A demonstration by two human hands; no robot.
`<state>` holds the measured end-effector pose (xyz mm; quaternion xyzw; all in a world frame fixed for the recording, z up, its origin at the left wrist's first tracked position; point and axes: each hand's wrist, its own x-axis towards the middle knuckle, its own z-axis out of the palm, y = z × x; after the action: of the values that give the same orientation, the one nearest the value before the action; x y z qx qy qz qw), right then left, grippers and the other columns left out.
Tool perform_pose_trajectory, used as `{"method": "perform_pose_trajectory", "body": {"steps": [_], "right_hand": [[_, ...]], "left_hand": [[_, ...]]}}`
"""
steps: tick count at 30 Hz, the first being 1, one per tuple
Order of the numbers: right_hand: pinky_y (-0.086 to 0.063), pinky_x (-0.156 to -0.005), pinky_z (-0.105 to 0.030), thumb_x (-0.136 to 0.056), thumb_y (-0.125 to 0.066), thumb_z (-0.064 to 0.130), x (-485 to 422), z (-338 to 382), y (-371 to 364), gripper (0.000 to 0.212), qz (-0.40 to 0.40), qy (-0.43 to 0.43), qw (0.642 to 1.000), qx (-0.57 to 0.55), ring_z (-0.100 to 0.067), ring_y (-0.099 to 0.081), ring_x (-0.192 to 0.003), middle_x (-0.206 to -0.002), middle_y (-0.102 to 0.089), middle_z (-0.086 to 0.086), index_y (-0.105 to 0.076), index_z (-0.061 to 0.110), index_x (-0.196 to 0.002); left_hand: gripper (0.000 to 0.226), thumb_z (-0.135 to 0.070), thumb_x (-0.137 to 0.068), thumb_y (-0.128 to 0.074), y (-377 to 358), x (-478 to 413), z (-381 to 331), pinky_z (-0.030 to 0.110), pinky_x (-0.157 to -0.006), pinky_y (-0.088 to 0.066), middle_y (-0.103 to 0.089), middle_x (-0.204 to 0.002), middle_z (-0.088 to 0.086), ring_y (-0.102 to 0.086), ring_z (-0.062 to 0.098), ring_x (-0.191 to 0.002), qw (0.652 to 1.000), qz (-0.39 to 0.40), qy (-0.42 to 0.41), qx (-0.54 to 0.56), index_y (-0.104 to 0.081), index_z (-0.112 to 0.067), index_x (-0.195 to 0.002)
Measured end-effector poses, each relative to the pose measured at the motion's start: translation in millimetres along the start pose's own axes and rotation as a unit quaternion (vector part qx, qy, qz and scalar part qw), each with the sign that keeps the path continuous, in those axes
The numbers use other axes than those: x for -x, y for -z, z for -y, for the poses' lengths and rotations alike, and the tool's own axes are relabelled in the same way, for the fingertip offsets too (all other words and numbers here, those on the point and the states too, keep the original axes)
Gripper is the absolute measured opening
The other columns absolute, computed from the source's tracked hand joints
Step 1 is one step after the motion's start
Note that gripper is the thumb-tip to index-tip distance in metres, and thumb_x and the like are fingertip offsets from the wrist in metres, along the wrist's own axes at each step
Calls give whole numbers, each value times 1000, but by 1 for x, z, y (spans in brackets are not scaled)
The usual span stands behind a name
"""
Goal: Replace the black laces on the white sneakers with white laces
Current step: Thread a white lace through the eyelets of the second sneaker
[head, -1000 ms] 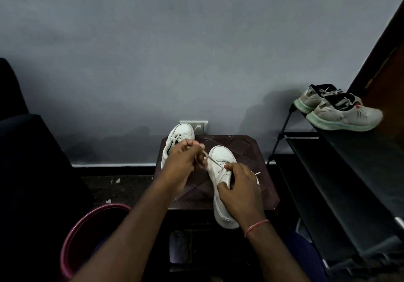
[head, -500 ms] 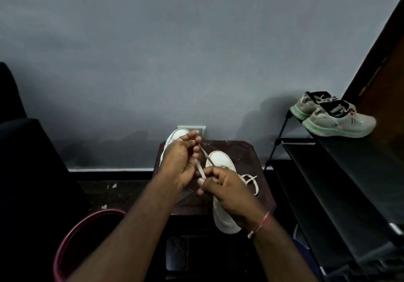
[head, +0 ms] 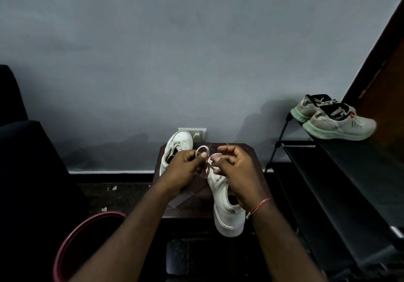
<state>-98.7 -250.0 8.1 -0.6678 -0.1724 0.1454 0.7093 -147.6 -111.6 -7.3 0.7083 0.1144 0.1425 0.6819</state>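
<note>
Over the white sneaker (head: pixel 228 216), the left hand (head: pixel 182 169) pinches a white lace (head: pixel 210 167) loop, the right hand (head: pixel 239 172) seemingly its tail, eyelets hidden.

sneakers (head: pixel 225 203) on stool (head: pixel 255 157) | rack (head: pixel 341 172) right (bucket (head: pixel 72 238) left)

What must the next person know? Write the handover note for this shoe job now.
Left hand pinches a loop of the white lace above the near sneaker. Right hand grips the other strand beside it.
Both sneakers sit on the small table; the far sneaker already shows white lace. No black laces in view.
Left: tie the bow; hands hide the eyelets, so check the lacing.
</note>
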Motion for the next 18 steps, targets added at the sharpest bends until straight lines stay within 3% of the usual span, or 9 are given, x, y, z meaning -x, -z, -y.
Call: {"method": "perform_pose_trajectory", "body": {"steps": [2, 5, 8, 10, 12, 13, 15, 16, 18], "right_hand": [[-55, -72, -33, -83, -70, 3, -2, -10, -2, 21, 19, 13, 993, 112, -18, -64, -77, -89, -68, -8, -61, 11, -100], [-52, -77, -36, -80, -70, 20, -7, -24, -8, 12, 32, 81, 925, 370, -20, -63, -83, -88, -68, -5, -66, 12, -89], [-50, -75, -41, -83, -57, 23, -10, -26, -15, 14, -2, 93, 907, 410, -29, -62, -81, -81, -66, -9, -64, 12, -76], [-52, -73, -43, -87, -51, 23, -10, -21, -18, 21, 10, 81, 927, 365, -31, -63, -76, -77, -67, -12, -60, 14, -71], [-57, -69, -39, -98, -51, 19, -7, -7, -22, 24, 37, 23, 982, 186, -27, -65, -68, -75, -67, -15, -60, 9, -78], [-56, -62, -35, -100, -49, 17, -7, 0, -23, 24, 46, -24, 996, 74, -25, -65, -63, -73, -65, -17, -58, 8, -80], [-52, -50, -28, -101, -48, 17, -12, 11, -21, 22, 36, -51, 998, -20, -22, -62, -55, -70, -62, -18, -53, 8, -82], [-49, -46, -26, -101, -48, 17, -13, 13, -20, 21, 31, -56, 997, -32, -20, -61, -50, -67, -61, -17, -51, 8, -82], [-47, -42, -24, -101, -48, 16, -16, 15, -17, 21, 23, -69, 996, -51, -18, -58, -44, -61, -60, -14, -50, 7, -82]], "left_hand": [[27, -23, -93, -60, 0, -3, 4, 28, -56, -33, -52, -63, 12, -41, 17, -58, 999, -12, 17, 42, -64, -9, -70], [33, -31, -91, -62, -3, -2, 1, 32, -67, -38, -55, -79, 21, -46, 29, -75, 995, 26, 44, 88, -66, 1, -83], [27, -30, -90, -64, -5, -5, 0, 33, -70, -46, -60, -80, 21, -52, 30, -79, 989, 15, 76, 129, -67, -4, -80], [23, -25, -90, -65, -4, -10, 3, 38, -73, -47, -64, -75, 15, -55, 28, -77, 989, -32, 68, 125, -69, -10, -74], [14, -27, -86, -69, 0, -14, 5, 43, -80, -50, -67, -79, 7, -61, 25, -80, 992, -108, 30, 53, -69, -17, -77], [11, -31, -86, -69, 0, -14, 4, 41, -84, -52, -68, -84, 3, -63, 20, -83, 988, -155, 9, -6, -66, -20, -83], [20, -44, -88, -64, -1, -7, 0, 30, -78, -54, -68, -91, -4, -65, 5, -83, 971, -225, -27, -72, -62, -25, -94], [22, -45, -90, -61, -3, -1, -5, 23, -70, -53, -68, -88, -3, -64, 1, -77, 972, -225, -36, -60, -63, -24, -94], [26, -38, -93, -59, -10, 10, -12, 22, -61, -54, -71, -82, 8, -65, 9, -69, 988, -149, -35, -29, -67, -13, -91]]}}
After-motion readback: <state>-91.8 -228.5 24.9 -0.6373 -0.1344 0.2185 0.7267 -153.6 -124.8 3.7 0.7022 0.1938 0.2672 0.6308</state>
